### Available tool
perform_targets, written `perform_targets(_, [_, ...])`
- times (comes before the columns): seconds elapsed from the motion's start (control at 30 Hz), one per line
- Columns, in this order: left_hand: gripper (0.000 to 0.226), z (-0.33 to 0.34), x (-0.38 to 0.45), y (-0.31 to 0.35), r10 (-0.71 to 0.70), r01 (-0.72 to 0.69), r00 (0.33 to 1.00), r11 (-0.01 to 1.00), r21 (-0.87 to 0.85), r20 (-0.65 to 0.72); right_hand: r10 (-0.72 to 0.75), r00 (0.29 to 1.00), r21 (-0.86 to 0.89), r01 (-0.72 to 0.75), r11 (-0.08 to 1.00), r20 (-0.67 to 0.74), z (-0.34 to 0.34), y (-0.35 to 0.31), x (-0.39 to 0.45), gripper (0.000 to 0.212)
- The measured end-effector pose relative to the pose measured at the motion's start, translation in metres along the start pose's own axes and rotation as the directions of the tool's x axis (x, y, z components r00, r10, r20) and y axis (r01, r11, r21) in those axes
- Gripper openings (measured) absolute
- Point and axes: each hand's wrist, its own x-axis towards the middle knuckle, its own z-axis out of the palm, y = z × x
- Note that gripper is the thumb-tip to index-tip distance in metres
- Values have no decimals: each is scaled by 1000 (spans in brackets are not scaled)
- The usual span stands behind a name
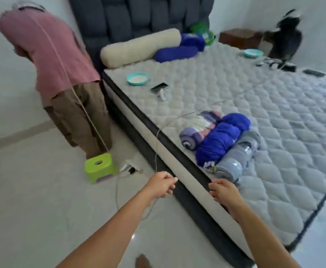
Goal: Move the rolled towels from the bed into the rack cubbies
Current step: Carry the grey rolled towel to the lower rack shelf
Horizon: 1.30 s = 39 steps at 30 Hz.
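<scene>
Three rolled towels lie side by side near the bed's (274, 117) left edge: a striped purple-and-pink roll (199, 128), a bright blue roll (222, 138) and a pale grey-blue roll (237, 157). My left hand (161, 183) hovers over the floor just short of the mattress edge, fingers curled, with a thin white cable running past it; whether it grips the cable I cannot tell. My right hand (224, 191) reaches over the mattress edge, fingers loosely apart, a short way below the grey-blue roll, holding nothing. No rack is in view.
A person in a pink shirt (48, 53) bends over beside the bed's head. A green stool (99, 167) and a power strip (128, 167) sit on the floor. On the mattress lie a teal bowl (138, 78), a brush (159, 88), a cream bolster (139, 47) and blue pillows (177, 52).
</scene>
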Motion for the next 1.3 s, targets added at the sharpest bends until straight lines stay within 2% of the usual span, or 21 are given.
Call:
perform_targets(0.17, [17, 68, 81, 46, -61, 50, 981, 997, 63, 185, 117, 973, 124, -94, 988, -199, -64, 9, 56, 5])
perform_targets(0.3, [22, 111, 153, 68, -221, 250, 941, 964, -88, 254, 195, 941, 162, -155, 975, -276, -93, -1, 109, 17])
perform_targets(0.37, [35, 132, 177, 76, -321, 369, 894, 924, -106, 312, 228, 916, 188, -173, 967, -331, -110, -5, 132, 12])
perform_targets(0.5, [67, 162, 205, 86, -523, 628, 738, 763, -150, 426, 285, 877, 186, -228, 956, -386, -140, -15, 172, 38])
perform_targets(0.57, [77, 172, 216, 89, -577, 713, 672, 674, -195, 464, 309, 870, 184, -256, 949, -383, -151, -21, 188, 46])
perform_targets(0.67, [71, 181, 234, 97, -596, 758, 642, 590, -280, 482, 301, 875, 129, -272, 954, -379, -166, -35, 222, 54])
perform_targets(0.77, [62, 189, 255, 99, -635, 775, 626, 569, -274, 452, 217, 903, 13, -229, 973, -371, -184, -56, 269, 63])
perform_targets(0.87, [56, 199, 271, 91, -670, 796, 603, 546, -263, 432, 106, 918, -172, -183, 968, -383, -202, -76, 312, 73])
perform_targets(0.97, [53, 206, 281, 87, -697, 800, 600, 536, -271, 392, 54, 948, -333, -162, 929, -313, -213, -86, 343, 75])
perform_targets(1.1, [51, 209, 280, 91, -706, 793, 609, 525, -309, 361, 130, 973, -320, -188, 929, -192, -218, -86, 362, 66])
perform_targets(1.3, [51, 214, 273, 89, -705, 756, 649, 553, -351, 287, 101, 980, -298, -149, 943, -169, -225, -84, 361, 60])
